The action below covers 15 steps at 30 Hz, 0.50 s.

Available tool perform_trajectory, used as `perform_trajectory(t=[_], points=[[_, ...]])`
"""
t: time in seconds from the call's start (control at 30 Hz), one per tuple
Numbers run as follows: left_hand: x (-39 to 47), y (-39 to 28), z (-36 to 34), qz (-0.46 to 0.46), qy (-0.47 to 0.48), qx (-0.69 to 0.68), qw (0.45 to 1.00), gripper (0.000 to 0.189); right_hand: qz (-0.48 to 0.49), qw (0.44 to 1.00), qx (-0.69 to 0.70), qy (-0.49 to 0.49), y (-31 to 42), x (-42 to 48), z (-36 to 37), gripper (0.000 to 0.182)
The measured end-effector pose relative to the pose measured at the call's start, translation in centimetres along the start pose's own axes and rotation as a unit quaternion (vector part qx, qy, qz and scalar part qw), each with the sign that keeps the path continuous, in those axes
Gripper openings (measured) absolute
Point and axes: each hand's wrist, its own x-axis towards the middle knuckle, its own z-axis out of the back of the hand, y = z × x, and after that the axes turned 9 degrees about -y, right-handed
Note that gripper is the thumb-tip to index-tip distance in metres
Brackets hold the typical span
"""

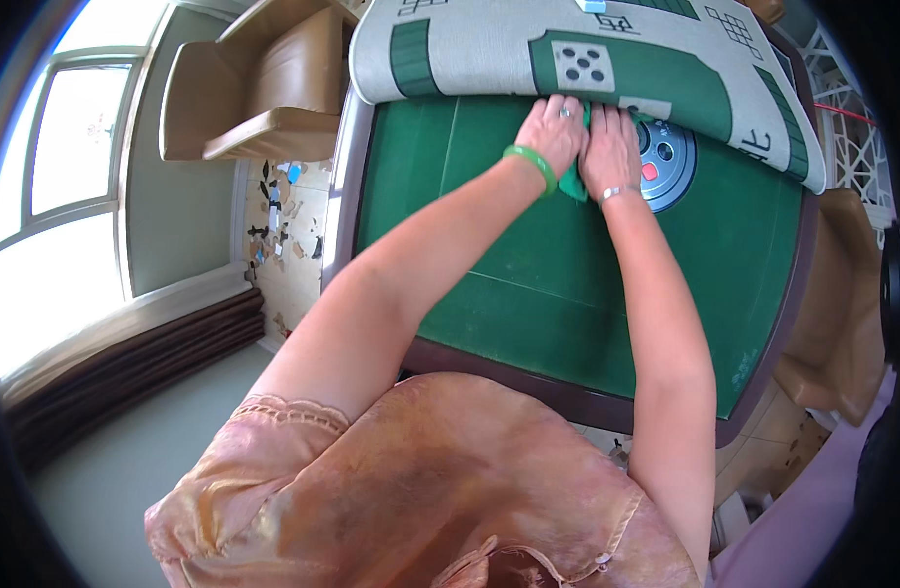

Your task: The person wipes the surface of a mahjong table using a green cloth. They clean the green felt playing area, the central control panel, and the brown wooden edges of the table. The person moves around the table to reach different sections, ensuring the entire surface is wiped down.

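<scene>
My left hand (556, 132), with a ring and a green bangle, presses on a bright green cloth (573, 185) on the table. Beside it, touching, my right hand (611, 151) wears a silver bracelet and rests on the same cloth. Fingertips of both hands reach the curled edge of a white and green mahjong-patterned mat (479, 62) and are partly hidden. Below lies the green felt top of an automatic mahjong table (523, 242). A round control panel (666, 169) with a red button is just right of my right hand, partly covered by the mat.
A tan armchair (273, 81) stands left of the table, another armchair (832, 309) at its right. Mixed small scraps (277, 213) lie on the tiled floor by the window wall. A small pale blue and white object (591, 6) rests on the mat at the top.
</scene>
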Motion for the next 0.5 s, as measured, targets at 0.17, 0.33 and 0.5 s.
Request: perform_trajectory(t=[0.17, 0.33, 0.5], points=[[-0.7, 0.1, -1.9, 0.062, -0.121, -0.106, 0.985, 0.037, 0.023, 0.999, -0.024, 0.003, 0.4, 1.2, -0.5, 0.035], [-8.4, -3.3, 3.2, 0.046, -0.061, -0.235, 0.969, 0.047, -0.018, 0.999, 0.007, 0.043, 4.0, -6.4, 5.1, 0.032], [-8.2, -3.7, 3.2, 0.040, -0.034, -0.272, 0.961, 0.049, -0.046, 0.997, 0.029, 0.051, 3.3, -8.8, 5.4, 0.047]])
